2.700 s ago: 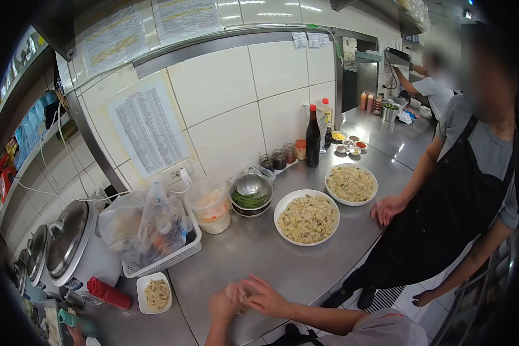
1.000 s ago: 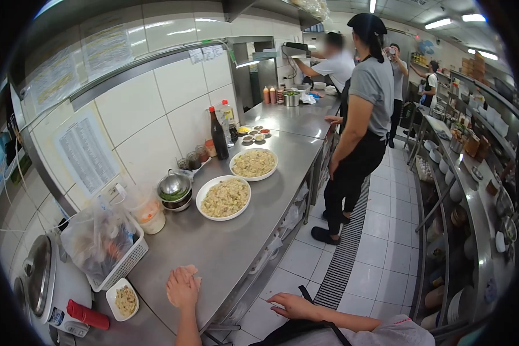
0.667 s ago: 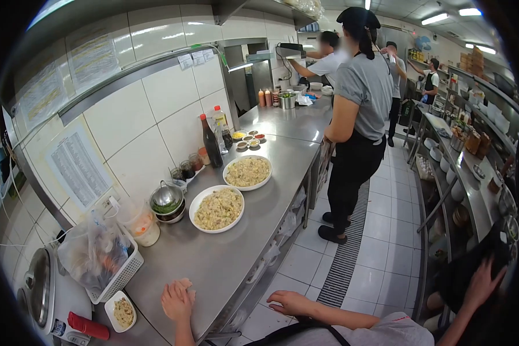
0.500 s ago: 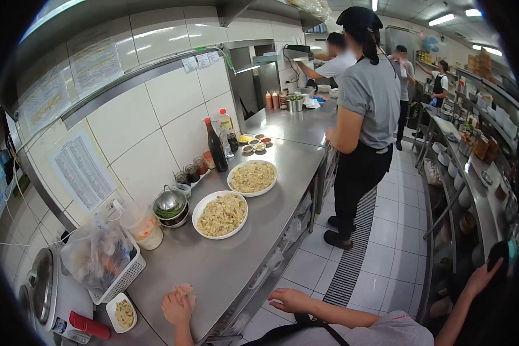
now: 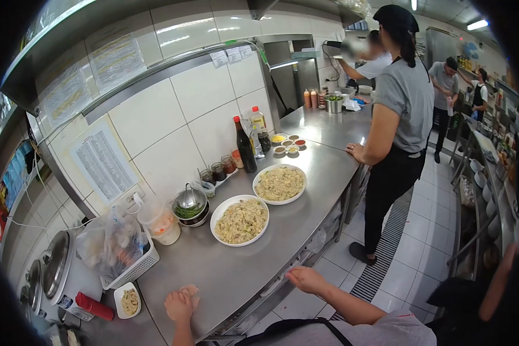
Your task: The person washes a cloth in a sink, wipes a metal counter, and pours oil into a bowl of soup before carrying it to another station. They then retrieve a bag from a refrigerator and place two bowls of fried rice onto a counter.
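Observation:
My left hand (image 5: 180, 304) rests on the steel counter (image 5: 236, 277) near its front edge. Its fingers are bent over a thin pinkish cloth or wipe (image 5: 194, 293), part of which sticks out beside them. My right hand (image 5: 305, 280) hangs in the air just off the counter edge, empty, its fingers loosely extended. Farther along the counter stand two large white plates heaped with fried rice: a nearer plate (image 5: 215, 229) and a farther plate (image 5: 304, 190). Left of my left hand sits a small white dish (image 5: 119, 301) with a little rice in it.
A basket (image 5: 137, 267) with plastic bags, a tub (image 5: 166, 235), a bowl of greens (image 5: 190, 211) and a dark sauce bottle (image 5: 244, 147) line the wall. Rice cookers (image 5: 78, 277) stand at left. A co-worker (image 5: 406, 104) stands beyond the counter's right side; others work farther back.
The view has swung left, so the counter appears farther right. My left hand stays on the cloth. The co-worker's hand now rests on the counter edge.

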